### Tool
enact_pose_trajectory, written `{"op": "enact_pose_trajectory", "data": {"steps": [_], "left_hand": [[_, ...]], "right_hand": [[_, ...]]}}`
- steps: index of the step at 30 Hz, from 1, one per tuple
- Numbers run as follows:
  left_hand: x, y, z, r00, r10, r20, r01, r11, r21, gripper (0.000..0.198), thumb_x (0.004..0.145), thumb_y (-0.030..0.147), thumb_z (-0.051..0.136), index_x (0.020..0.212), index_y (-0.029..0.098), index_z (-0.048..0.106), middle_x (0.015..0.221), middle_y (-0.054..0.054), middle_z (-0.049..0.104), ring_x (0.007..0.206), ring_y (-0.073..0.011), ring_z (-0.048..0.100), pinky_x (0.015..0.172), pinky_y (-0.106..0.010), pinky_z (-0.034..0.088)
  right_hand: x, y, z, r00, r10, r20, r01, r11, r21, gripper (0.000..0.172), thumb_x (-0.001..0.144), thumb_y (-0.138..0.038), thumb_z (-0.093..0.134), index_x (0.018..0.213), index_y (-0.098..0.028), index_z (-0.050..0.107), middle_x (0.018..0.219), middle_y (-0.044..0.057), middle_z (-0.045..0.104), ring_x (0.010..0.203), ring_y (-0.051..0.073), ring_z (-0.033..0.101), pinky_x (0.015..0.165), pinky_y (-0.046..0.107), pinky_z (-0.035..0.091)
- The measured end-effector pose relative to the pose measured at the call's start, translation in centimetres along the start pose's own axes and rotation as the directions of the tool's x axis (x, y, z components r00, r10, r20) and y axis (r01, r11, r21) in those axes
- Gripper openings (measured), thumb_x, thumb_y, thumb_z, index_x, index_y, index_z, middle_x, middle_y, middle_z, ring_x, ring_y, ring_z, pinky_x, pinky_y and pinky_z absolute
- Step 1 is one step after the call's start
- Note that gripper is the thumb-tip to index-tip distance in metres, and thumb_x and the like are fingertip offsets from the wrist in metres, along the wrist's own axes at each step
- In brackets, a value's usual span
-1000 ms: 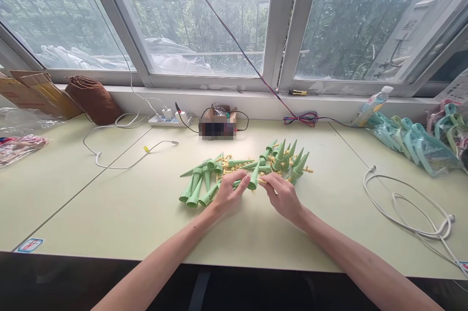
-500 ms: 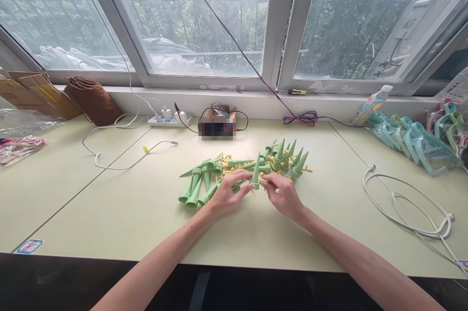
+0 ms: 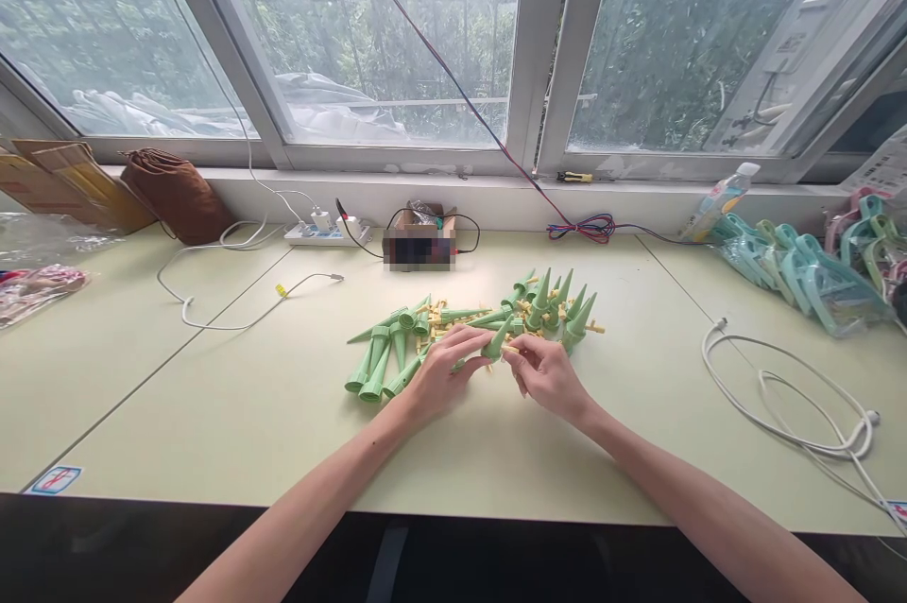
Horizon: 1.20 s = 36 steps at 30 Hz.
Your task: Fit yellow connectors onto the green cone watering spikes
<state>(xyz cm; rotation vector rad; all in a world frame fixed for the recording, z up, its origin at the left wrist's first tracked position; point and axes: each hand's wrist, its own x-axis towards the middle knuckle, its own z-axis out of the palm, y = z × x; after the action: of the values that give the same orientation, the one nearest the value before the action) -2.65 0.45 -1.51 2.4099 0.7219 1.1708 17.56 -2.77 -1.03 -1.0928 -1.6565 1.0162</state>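
Note:
My left hand (image 3: 452,367) is closed on a green plastic watering spike (image 3: 498,339), its pointed end tilted up and to the right. My right hand (image 3: 547,374) pinches a small yellow valve (image 3: 510,350) against the right side of that spike; how far it sits in the spike cannot be made out. Left of my hands lies a heap of green spikes (image 3: 377,367). Several more spikes with yellow valves in them (image 3: 559,301) stand or lean behind my right hand. Loose yellow valves (image 3: 443,314) lie between the two groups, partly hidden by my left hand.
Behind the heap sits a small box (image 3: 448,223) with a blurred-out device before it. A power strip (image 3: 330,234) and white cable (image 3: 227,327) lie on the left. To the right are a coiled white cable (image 3: 786,438), bagged teal hangers (image 3: 814,277) and a bottle (image 3: 723,201).
The spike in my left hand has tipped over to the right from nearly upright. The yellow valve in my right hand now meets its side, and both hands have shifted only slightly.

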Motion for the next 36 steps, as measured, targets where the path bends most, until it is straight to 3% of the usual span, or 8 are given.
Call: {"op": "enact_pose_trajectory", "data": {"steps": [4, 8, 11, 19, 24, 28, 32, 36], "left_hand": [[-0.1, -0.6, -0.2, 0.997, 0.083, -0.011, -0.083, 0.997, 0.011, 0.035, 0.097, 0.02, 0.055, 0.131, 0.024, 0.061, 0.12, -0.013, 0.069, 0.107, -0.0236, 0.063, 0.09, -0.042, 0.052], [-0.3, -1.0, -0.2, 0.993, 0.116, 0.002, -0.116, 0.993, 0.029, 0.041, 0.095, 0.017, 0.056, 0.135, 0.028, 0.058, 0.123, -0.011, 0.068, 0.108, -0.0223, 0.061, 0.093, -0.042, 0.052], [-0.5, -1.0, 0.1, 0.997, 0.073, -0.024, -0.072, 0.996, 0.052, 0.04, 0.096, 0.015, 0.054, 0.133, 0.03, 0.06, 0.125, -0.01, 0.065, 0.109, -0.021, 0.061, 0.09, -0.038, 0.054], [0.1, 0.2, 0.9, 0.96, -0.232, -0.157, 0.235, 0.972, 0.003, 0.033, 0.099, 0.031, 0.051, 0.131, 0.025, 0.058, 0.117, -0.009, 0.066, 0.095, -0.0184, 0.067, 0.088, -0.037, 0.055], [0.3, 0.6, 0.4, 0.932, -0.331, -0.147, 0.324, 0.943, -0.074, 0.037, 0.098, 0.039, 0.05, 0.127, 0.017, 0.058, 0.094, -0.007, 0.071, 0.089, -0.0192, 0.068, 0.081, -0.034, 0.055], [0.2, 0.7, 0.5, 0.949, -0.306, -0.075, 0.297, 0.948, -0.115, 0.04, 0.096, 0.039, 0.054, 0.128, 0.016, 0.058, 0.102, -0.009, 0.072, 0.093, -0.0209, 0.069, 0.085, -0.036, 0.055], [0.0, 0.7, 0.8, 0.95, -0.306, -0.068, 0.293, 0.944, -0.151, 0.039, 0.095, 0.036, 0.056, 0.13, 0.018, 0.059, 0.108, -0.01, 0.072, 0.095, -0.0218, 0.068, 0.087, -0.038, 0.055], [-0.2, 0.8, 0.8, 0.944, -0.323, -0.065, 0.31, 0.937, -0.162, 0.039, 0.095, 0.032, 0.057, 0.132, 0.021, 0.059, 0.108, -0.009, 0.071, 0.095, -0.0212, 0.067, 0.089, -0.039, 0.054]], "right_hand": [[0.3, 0.0, -0.3, 0.979, 0.143, 0.144, -0.177, 0.95, 0.259, 0.035, 0.09, -0.05, 0.061, 0.076, -0.018, 0.059, 0.047, -0.007, 0.048, 0.034, 0.008, 0.041, 0.04, 0.023, 0.032], [0.7, 0.3, -0.7, 0.917, 0.217, 0.334, -0.36, 0.81, 0.463, 0.041, 0.081, -0.052, 0.071, 0.067, -0.017, 0.056, 0.053, -0.007, 0.044, 0.036, 0.004, 0.036, 0.035, 0.021, 0.026], [0.8, 0.4, -0.7, 0.907, 0.235, 0.349, -0.393, 0.772, 0.5, 0.041, 0.079, -0.051, 0.074, 0.067, -0.016, 0.055, 0.058, -0.007, 0.045, 0.036, 0.003, 0.035, 0.035, 0.02, 0.024], [0.3, 0.0, 0.2, 0.996, 0.082, -0.038, -0.071, 0.97, 0.234, 0.035, 0.093, -0.051, 0.058, 0.078, -0.019, 0.057, 0.056, -0.004, 0.05, 0.041, 0.01, 0.048, 0.042, 0.025, 0.037], [0.0, 0.7, 0.5, 0.974, -0.183, -0.132, 0.17, 0.98, -0.104, 0.027, 0.098, -0.041, 0.051, 0.085, -0.019, 0.06, 0.068, 0.001, 0.056, 0.051, 0.012, 0.051, 0.051, 0.027, 0.043], [0.1, 1.4, 0.6, 0.921, -0.372, -0.113, 0.329, 0.901, -0.281, 0.025, 0.101, -0.035, 0.045, 0.089, -0.02, 0.061, 0.072, 0.003, 0.058, 0.057, 0.014, 0.052, 0.056, 0.028, 0.044], [0.1, 1.6, 0.7, 0.917, -0.386, -0.103, 0.341, 0.89, -0.303, 0.027, 0.101, -0.035, 0.045, 0.085, -0.02, 0.059, 0.066, 0.001, 0.056, 0.057, 0.015, 0.051, 0.055, 0.028, 0.043], [0.0, 1.1, 0.8, 0.961, -0.262, -0.092, 0.24, 0.95, -0.198, 0.029, 0.099, -0.04, 0.048, 0.081, -0.02, 0.059, 0.067, 0.001, 0.055, 0.05, 0.013, 0.051, 0.05, 0.027, 0.041]]}}
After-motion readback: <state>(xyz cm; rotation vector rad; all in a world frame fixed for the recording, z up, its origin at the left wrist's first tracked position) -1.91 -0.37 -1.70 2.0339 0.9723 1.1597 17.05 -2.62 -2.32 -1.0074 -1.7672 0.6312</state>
